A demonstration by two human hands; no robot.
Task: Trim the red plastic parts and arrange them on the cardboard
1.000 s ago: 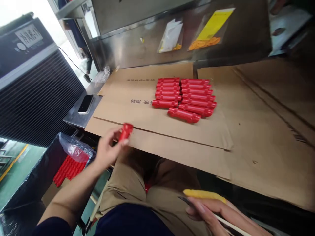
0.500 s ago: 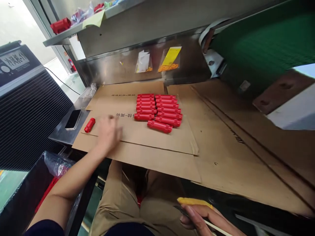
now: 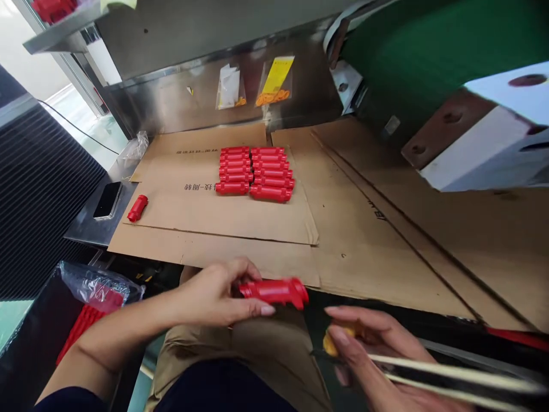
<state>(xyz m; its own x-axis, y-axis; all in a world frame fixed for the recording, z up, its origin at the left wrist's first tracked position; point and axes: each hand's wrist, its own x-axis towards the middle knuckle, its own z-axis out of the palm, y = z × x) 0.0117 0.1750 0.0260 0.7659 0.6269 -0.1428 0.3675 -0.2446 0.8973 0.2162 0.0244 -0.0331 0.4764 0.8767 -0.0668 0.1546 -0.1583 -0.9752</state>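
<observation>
Since the earlier frame, the left hand [image 3: 214, 294] has moved to the cardboard's near edge with a red tube [image 3: 274, 290], and the slanted tube fronting the rows is gone. We list, largest first: cardboard [image 3: 206, 216], bearing two columns of tubes [image 3: 271, 193]; right hand [image 3: 388, 337], curled around a pale two-armed tool [image 3: 429, 367]; the held tube, left end pinched between thumb and fingers. We judge it light, stiff, slightly slick, best gripped mid-barrel; long axis left to right, flared end rightward; lastly, a yellow piece [image 3: 330, 345] by the right thumb.
</observation>
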